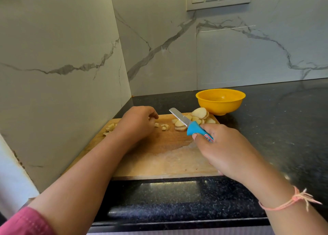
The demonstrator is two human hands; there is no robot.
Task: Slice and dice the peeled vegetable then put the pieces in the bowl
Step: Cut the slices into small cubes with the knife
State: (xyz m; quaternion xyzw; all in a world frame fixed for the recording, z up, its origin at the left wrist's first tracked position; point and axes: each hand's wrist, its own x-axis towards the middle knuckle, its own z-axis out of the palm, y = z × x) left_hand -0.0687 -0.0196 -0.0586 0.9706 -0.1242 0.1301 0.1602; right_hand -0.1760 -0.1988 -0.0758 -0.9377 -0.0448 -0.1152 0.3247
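The black speckled counter [266,128] bears a wooden cutting board [159,156] and, just beside it, a yellow bowl [220,101].

We find the rectangular wooden cutting board [159,156] lying on the black speckled stone counter [275,119] in the corner of the white marble walls [62,39], the round yellow plastic bowl [220,101] just behind its far right corner, pale round vegetable slices [198,115] heaped on that corner, and small pale diced pieces [164,126] to their left.

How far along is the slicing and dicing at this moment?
Done: slices sit piled at the far right corner of the board; a few diced pieces lie by the left hand. In hand: the right hand grips the knife. Left: dicing those slices, then filling the yellow bowl, which looks empty.
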